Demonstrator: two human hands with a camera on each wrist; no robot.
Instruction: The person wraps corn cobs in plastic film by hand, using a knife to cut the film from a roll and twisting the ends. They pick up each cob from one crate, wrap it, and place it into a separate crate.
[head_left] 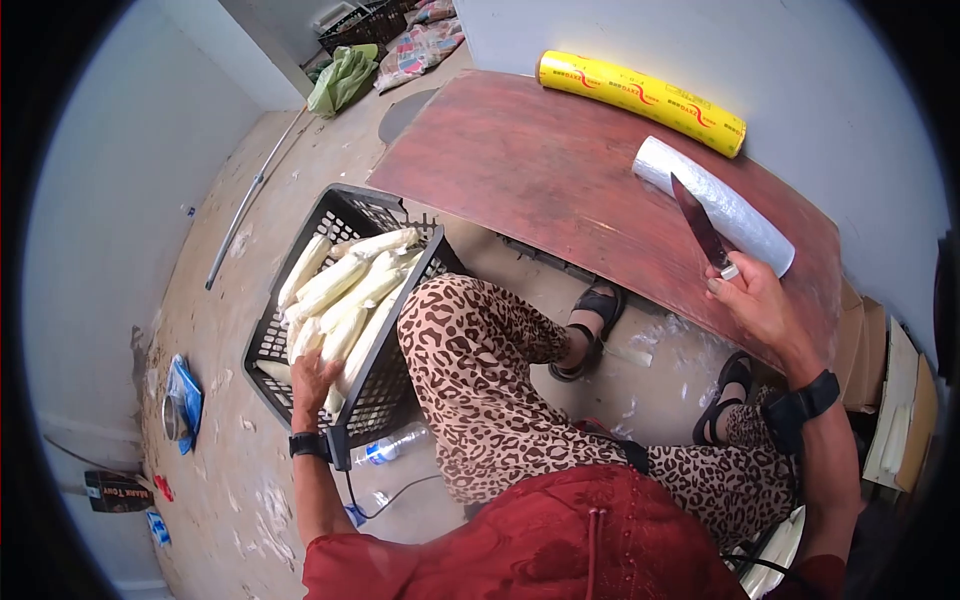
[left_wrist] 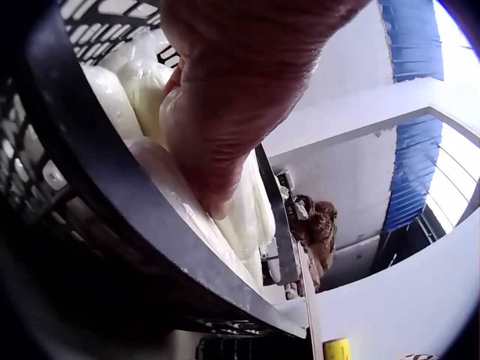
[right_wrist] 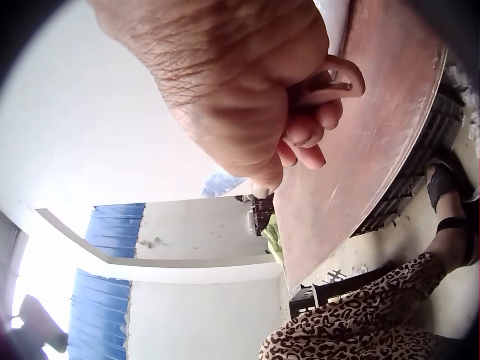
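Note:
A black plastic basket (head_left: 265, 300) on the floor holds several long, pale, corn-shaped vegetables (head_left: 345, 285) wrapped in clear film. My left hand (head_left: 315, 380) reaches over the basket's near side. Its thumb and fingers straddle one of the wrapped vegetables (left_wrist: 176, 124) in the left wrist view, with most fingertips hidden. My right hand (head_left: 750, 295) holds a knife (head_left: 700, 222) by its light handle above the low reddish table (head_left: 500, 150), blade pointing up and away. The knife's blade is hidden behind the hand in the right wrist view.
On the table lie a clear film roll (head_left: 715, 200), close behind the knife, and a yellow printed tube (head_left: 640, 100) by the wall. A plastic bottle (head_left: 395, 445) lies beside the basket. Cardboard and pale pieces (head_left: 895, 430) stand at the right. A metal pole (head_left: 255, 190) lies on the floor.

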